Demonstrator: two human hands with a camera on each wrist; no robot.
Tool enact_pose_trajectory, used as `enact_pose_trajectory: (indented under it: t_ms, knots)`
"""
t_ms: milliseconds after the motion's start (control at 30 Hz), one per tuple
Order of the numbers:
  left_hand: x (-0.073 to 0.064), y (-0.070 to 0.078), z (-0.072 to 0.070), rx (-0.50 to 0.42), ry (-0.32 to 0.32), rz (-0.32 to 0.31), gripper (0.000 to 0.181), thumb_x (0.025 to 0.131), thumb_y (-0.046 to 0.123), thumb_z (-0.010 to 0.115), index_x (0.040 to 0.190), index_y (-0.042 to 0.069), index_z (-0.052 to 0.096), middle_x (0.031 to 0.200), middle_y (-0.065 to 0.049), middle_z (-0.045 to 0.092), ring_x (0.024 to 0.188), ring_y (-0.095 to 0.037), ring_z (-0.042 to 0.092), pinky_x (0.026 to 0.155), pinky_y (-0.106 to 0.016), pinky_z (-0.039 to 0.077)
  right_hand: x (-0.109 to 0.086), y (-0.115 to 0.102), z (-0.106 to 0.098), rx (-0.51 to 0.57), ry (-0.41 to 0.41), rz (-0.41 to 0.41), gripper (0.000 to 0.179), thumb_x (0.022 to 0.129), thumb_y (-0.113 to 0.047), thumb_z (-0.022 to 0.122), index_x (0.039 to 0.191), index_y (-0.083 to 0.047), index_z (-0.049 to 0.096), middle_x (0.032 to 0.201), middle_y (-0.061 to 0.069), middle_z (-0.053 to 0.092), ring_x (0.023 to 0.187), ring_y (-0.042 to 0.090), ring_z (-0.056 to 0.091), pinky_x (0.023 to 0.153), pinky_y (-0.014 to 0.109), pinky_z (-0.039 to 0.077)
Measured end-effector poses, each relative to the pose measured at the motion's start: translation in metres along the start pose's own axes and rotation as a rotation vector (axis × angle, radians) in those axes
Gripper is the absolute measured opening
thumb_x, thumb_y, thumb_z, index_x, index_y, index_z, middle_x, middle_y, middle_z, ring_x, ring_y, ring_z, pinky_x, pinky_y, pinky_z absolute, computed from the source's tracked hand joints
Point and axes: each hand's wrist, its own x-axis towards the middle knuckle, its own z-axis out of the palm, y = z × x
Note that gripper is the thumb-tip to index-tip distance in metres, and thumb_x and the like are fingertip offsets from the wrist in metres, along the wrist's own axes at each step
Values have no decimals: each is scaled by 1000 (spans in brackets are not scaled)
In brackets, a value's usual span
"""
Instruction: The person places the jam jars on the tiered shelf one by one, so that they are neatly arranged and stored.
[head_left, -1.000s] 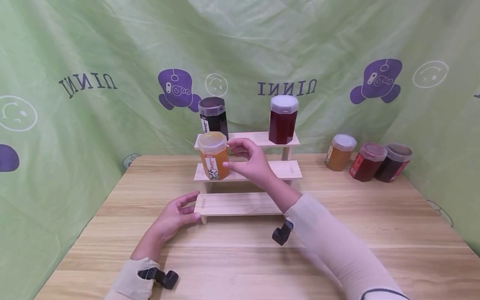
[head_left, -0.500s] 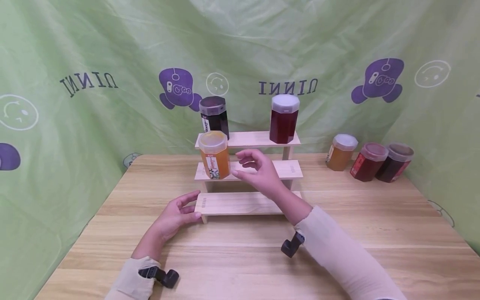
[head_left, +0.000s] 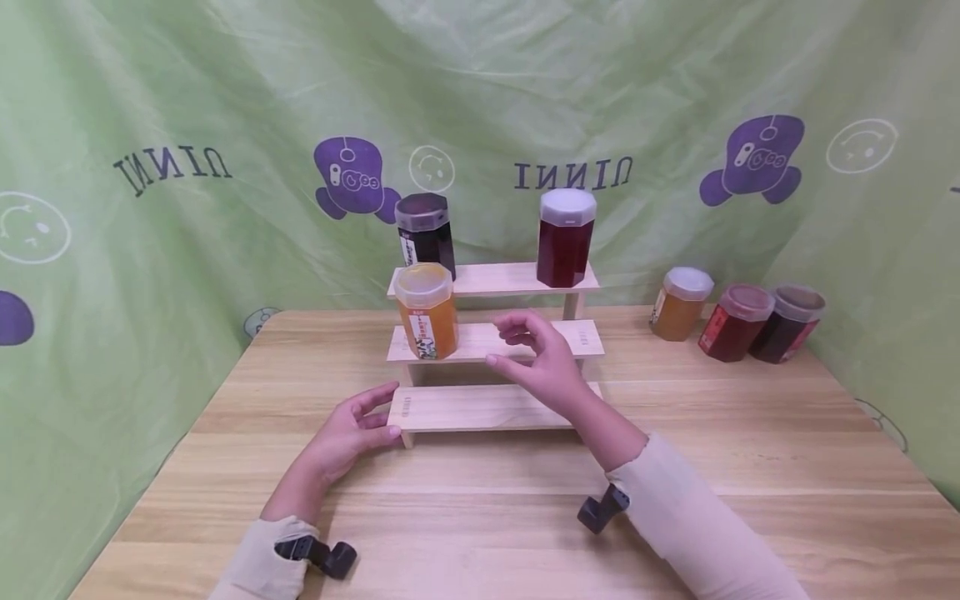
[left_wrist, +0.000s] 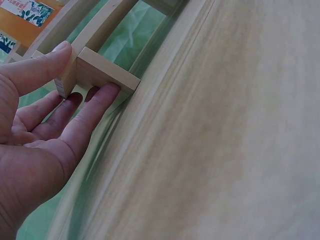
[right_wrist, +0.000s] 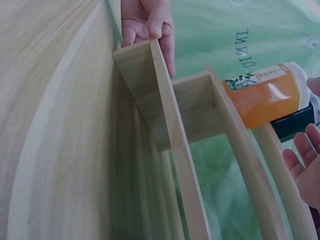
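Observation:
A three-tier wooden display shelf [head_left: 487, 408] stands on the table. My left hand [head_left: 341, 437] holds the left end of its lowest tier; in the left wrist view the thumb lies on the board's edge and the fingers touch the wooden side panel [left_wrist: 102, 72]. An orange jar [head_left: 431, 329] with a clear lid stands upright at the left of the middle tier. To the right of that jar, apart from it, my right hand [head_left: 543, 367] hovers over the shelf with loosely bent fingers and nothing in them. The right wrist view also has the orange jar [right_wrist: 262, 97] beside the fingertips.
On the top tier are a dark jar [head_left: 426, 237] at left and a deep red jar [head_left: 566, 242] at right. A second orange jar [head_left: 678, 307], a red jar [head_left: 735, 325] and another dark jar [head_left: 787, 327] stand on the table [head_left: 465, 517] at right. Green cloth [head_left: 480, 83] hangs behind.
My right hand has let go of the orange jar on the middle tier and moved away to the right and towards me. The jar stays in place, and my left hand has not moved.

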Motion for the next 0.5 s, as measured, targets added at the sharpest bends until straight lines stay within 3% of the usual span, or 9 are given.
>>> enact_pose_trajectory:
  t_ms: [233,500]
  knots:
    - [1,-2,-1,-6,-4,10,82,80,-5,74,150,-1,31,153,-22,29,114,-30,59,90,-39,56,-10,-3,-8,-12,22,-52,42,78,2,79,115,2,59,115,21,57,103,32,56,95,44,51]
    - [0,-2,0,-14,-4,10,82,79,-7,73,149,-2,31,152,-24,30,116,-31,58,90,-40,55,-22,-3,-18,-63,45,-46,44,77,8,77,116,3,58,114,18,57,103,34,56,95,43,52]
